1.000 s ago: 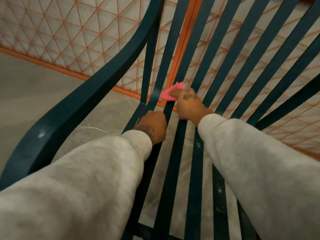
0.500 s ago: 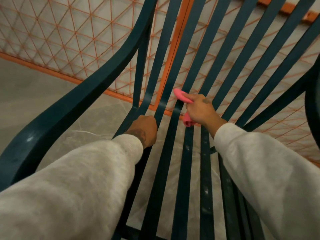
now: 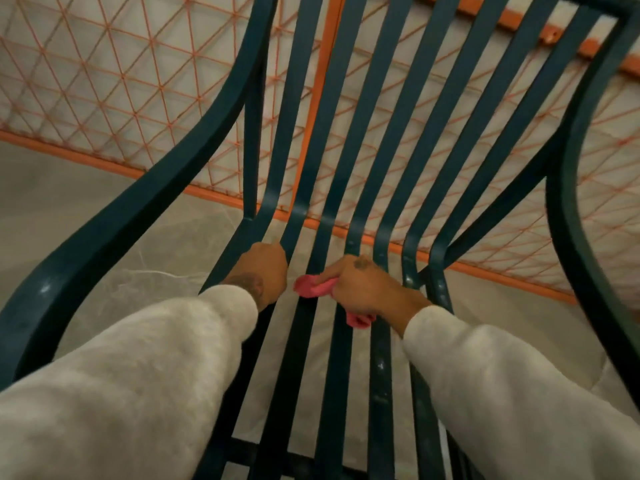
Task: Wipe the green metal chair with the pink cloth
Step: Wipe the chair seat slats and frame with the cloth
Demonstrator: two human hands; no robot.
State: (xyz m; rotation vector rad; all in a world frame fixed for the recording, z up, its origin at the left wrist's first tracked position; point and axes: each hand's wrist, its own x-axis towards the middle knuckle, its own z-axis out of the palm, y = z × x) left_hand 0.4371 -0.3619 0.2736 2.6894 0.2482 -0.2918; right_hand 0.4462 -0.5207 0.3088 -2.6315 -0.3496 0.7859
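My left hand (image 3: 265, 271) curls round a left slat of the green metal chair (image 3: 114, 233), steadying it I judge; my right hand (image 3: 363, 285) grips the bunched pink cloth (image 3: 313, 287), pressed on the middle slats near the seat's far bend

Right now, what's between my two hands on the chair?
In the head view, the pink cloth's free end, gripped by the right hand, lies on a green slat between it and the left hand.

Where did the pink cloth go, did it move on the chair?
Yes. The pink cloth in the right hand slid down the green chair slats, from above their bend to just below it, beside the left hand.
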